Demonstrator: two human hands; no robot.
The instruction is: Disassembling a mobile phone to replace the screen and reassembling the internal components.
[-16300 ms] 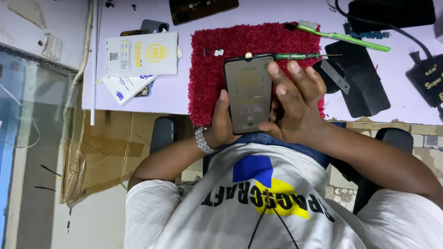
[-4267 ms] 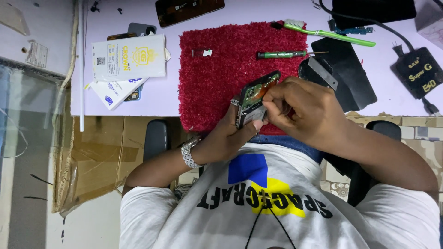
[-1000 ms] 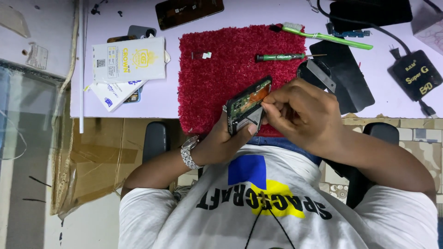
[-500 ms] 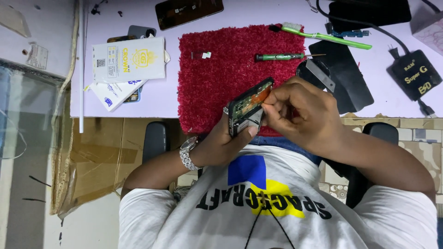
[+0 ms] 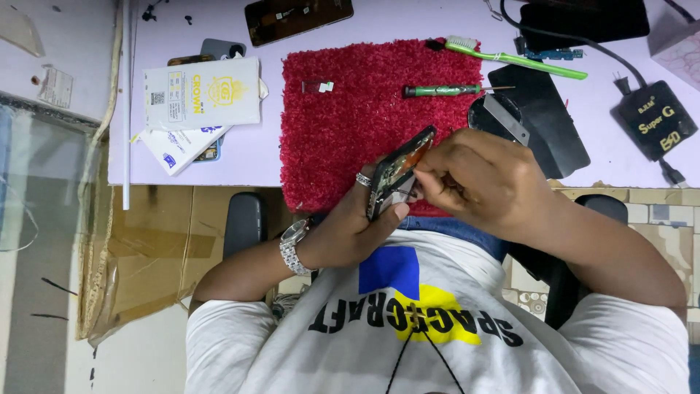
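Note:
My left hand, with a ring and a metal wristwatch, holds a dark phone tilted on its edge above the near edge of a red fluffy mat. The phone's open inner side shows orange and metallic parts. My right hand is closed against that open side, its fingertips pinched on the phone's lower part. What the fingertips pinch is hidden.
On the mat lie a green-handled screwdriver and a small clear part. A green toothbrush, black panel, metal blade, black adapter, white packets and another phone sit on the lilac table.
Sixteen seconds ago the phone was held flat, screen up; now it stands on edge. Over the last second my right fingertips slid slightly down along its open side.

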